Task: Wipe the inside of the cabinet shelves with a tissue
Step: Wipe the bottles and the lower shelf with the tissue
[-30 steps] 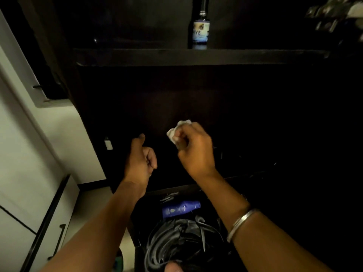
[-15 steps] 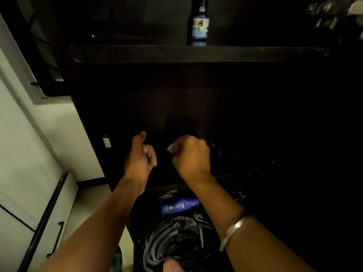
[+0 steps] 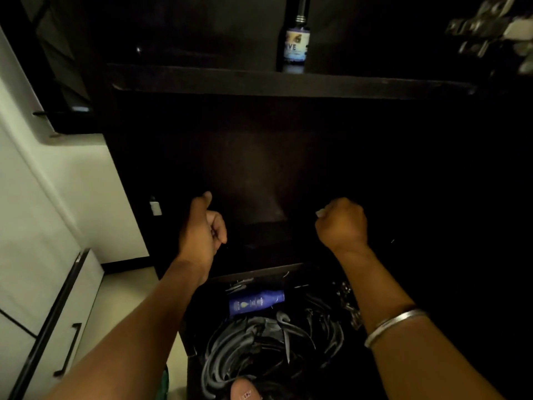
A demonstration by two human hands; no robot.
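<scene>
A sliver of white tissue (image 3: 319, 213) peeks out at the nine o'clock edge of the right hand (image 3: 341, 223), and that pale corner is all of it that shows. The right hand's grip is clamped around the tissue, fingers balled into a tight fist with the knuckles up, reaching into the dark cabinet (image 3: 259, 168) over the lower shelf. A plain metal bangle (image 3: 393, 327), smooth and silvery, rings the right forearm down toward five o'clock.

Well apart, at nine o'clock from the fist, the left hand (image 3: 202, 229) hangs in the air with its fingers curled in on the palm and the thumb sticking straight up; its grip is closed on nothing. Both forearms stretch forward, bare.

The cabinet is dark wood, matte, with faint grain on the back panel. At twelve o'clock a flat shelf board (image 3: 288, 82) runs across, and a dark glass bottle (image 3: 295, 44) with a pale label stands upright on it. A metal hinge (image 3: 490, 27) glints at one o'clock. Down at six o'clock lies a tangle of glossy black cables (image 3: 268, 347), with a blue tube (image 3: 255, 302) lying on its side just above them. White drawer fronts (image 3: 43, 313) with black bar handles sit at eight o'clock.
</scene>
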